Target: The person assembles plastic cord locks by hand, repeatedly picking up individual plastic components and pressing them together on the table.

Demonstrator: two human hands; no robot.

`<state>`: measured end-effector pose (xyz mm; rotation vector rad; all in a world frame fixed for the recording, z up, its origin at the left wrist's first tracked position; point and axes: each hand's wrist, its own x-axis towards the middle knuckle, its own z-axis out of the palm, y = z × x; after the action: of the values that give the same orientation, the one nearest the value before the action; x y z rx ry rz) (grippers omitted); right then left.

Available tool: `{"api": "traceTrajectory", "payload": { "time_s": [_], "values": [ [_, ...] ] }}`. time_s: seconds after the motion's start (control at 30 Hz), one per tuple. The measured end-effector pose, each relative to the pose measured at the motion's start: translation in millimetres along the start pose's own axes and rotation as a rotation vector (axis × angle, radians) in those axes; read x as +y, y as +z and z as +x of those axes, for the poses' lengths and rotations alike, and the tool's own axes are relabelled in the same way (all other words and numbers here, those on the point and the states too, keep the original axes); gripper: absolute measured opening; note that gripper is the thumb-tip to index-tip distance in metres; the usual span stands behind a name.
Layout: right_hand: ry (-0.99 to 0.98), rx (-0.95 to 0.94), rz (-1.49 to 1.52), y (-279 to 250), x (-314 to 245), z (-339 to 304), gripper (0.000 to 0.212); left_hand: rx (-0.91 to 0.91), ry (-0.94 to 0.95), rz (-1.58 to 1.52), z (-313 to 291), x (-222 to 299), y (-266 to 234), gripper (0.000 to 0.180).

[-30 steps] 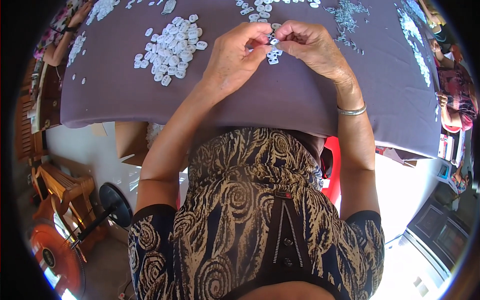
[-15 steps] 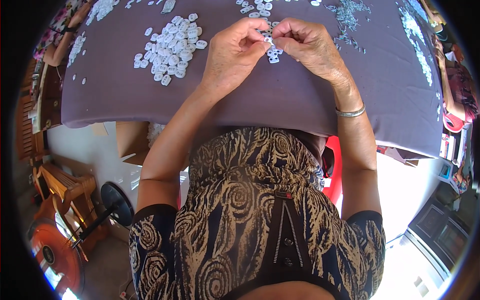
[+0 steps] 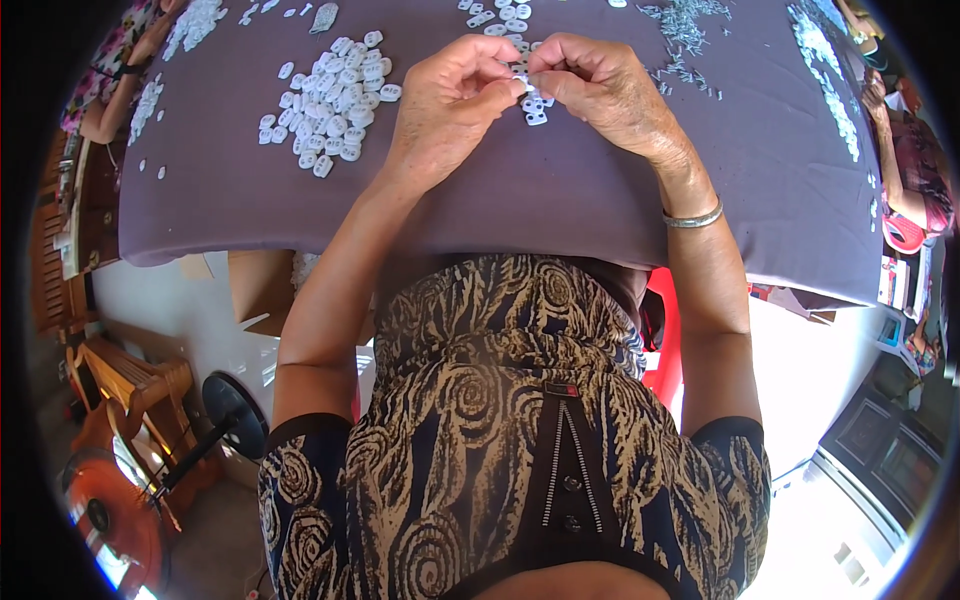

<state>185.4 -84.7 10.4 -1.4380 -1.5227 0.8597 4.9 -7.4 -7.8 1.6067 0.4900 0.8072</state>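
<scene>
My left hand [image 3: 452, 105] and my right hand [image 3: 598, 90] meet over the far middle of the table, thumbs and forefingers pinched close together. Between the fingertips is a small white plastic piece [image 3: 527, 86], gripped from both sides; its far part is hidden by my fingers. Just beneath lie several more white pieces with dark holes [image 3: 537, 117], spread in a line that runs away from me. To the left of my left hand sits a loose heap of white oval plastic pieces [image 3: 335, 105].
A dark purple cloth covers the table [image 3: 560, 205]. Small metal screws or pins [image 3: 685, 35] lie scattered beyond my right hand. White parts [image 3: 830, 90] trail down the right side. Other people's arms [image 3: 110, 115] rest at both table ends. A standing fan [image 3: 115, 510] is at lower left.
Both hands stay pinched together over the same spot with the white piece. The whole view has shifted slightly, so the table items appear a little further left and up.
</scene>
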Motion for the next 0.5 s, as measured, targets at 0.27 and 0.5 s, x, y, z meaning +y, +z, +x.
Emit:
{"api": "traceTrajectory", "payload": {
  "time_s": [0.27, 0.5],
  "values": [
    [-0.184, 0.485, -0.186, -56.0, 49.2, 9.0, 0.006, 0.069, 0.062, 0.002, -0.3, -0.9, 1.9, 0.028],
    [0.044, 0.284, -0.565, -39.0, 29.9, 2.2, 0.014, 0.093, 0.110, 0.090, -2.0, -1.0, 2.0, 0.028]
  ]
}}
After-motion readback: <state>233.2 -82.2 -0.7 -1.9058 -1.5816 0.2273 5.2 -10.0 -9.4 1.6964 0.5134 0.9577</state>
